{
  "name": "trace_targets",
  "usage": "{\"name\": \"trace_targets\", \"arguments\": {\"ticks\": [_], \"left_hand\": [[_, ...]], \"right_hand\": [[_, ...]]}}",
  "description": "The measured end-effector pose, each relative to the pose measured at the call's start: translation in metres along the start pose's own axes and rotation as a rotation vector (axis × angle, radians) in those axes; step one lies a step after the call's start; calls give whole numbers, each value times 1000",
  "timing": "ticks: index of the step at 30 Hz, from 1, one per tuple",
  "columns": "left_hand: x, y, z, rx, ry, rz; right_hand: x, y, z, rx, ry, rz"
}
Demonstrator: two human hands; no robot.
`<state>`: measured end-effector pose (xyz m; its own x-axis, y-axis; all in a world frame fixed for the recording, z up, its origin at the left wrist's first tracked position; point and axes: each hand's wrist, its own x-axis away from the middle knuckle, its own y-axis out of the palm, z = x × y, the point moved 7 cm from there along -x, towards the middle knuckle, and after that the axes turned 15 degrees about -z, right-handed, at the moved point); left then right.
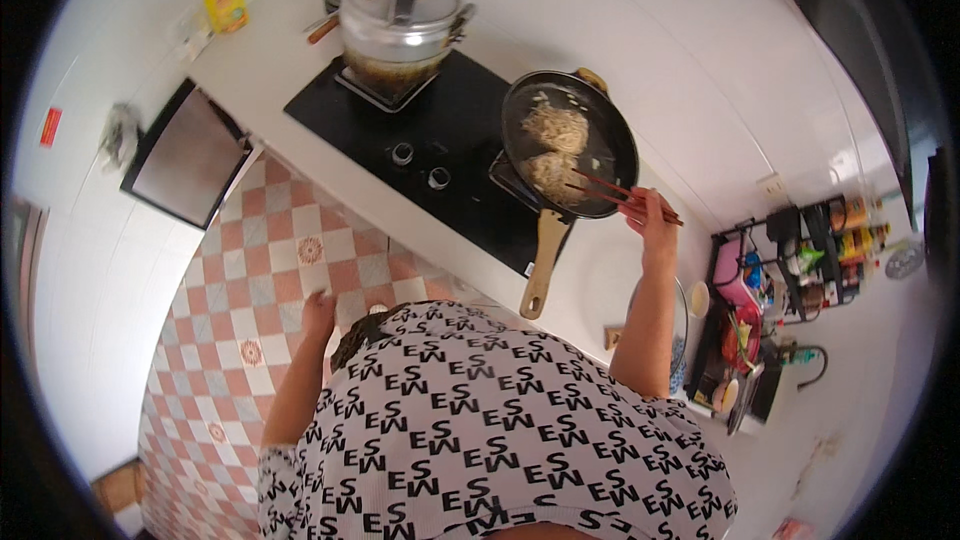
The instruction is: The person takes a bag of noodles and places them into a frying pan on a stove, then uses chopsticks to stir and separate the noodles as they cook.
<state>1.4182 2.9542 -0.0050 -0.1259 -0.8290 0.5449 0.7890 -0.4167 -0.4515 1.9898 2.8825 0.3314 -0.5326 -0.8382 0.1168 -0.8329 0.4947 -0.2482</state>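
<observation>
My right hand (651, 211) holds a pair of reddish-brown chopsticks (611, 193), their tips at the nearer of two clumps of pale shredded food (555, 174). The farther clump (556, 129) lies beside it in a dark frying pan (611, 127). The pan rests over the right burner of a black glass cooktop (352, 139), its light wooden handle (546, 259) pointing towards me. Down at my side, above the checkered floor, is my left hand (320, 309); whether its fingers are apart is not plain.
A metal pressure cooker (397, 37) stands on the left burner, with a wooden-handled utensil (324, 30) behind it. A yellow packet (226, 6) sits at the counter's far left. A glass lid (681, 315) and a crowded black rack (787, 262) are at the right.
</observation>
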Motion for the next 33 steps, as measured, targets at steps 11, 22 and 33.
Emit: {"name": "trace_targets", "arguments": {"ticks": [11,22,33], "left_hand": [[-30,60,328,-633,605,-69],[-89,97,331,-999,685,-80],[-85,100,338,-1028,653,-90]], "right_hand": [[22,6,-16,17,-20,10],[68,-14,-7,-38,12,172],[67,-9,-12,-66,-19,173]]}}
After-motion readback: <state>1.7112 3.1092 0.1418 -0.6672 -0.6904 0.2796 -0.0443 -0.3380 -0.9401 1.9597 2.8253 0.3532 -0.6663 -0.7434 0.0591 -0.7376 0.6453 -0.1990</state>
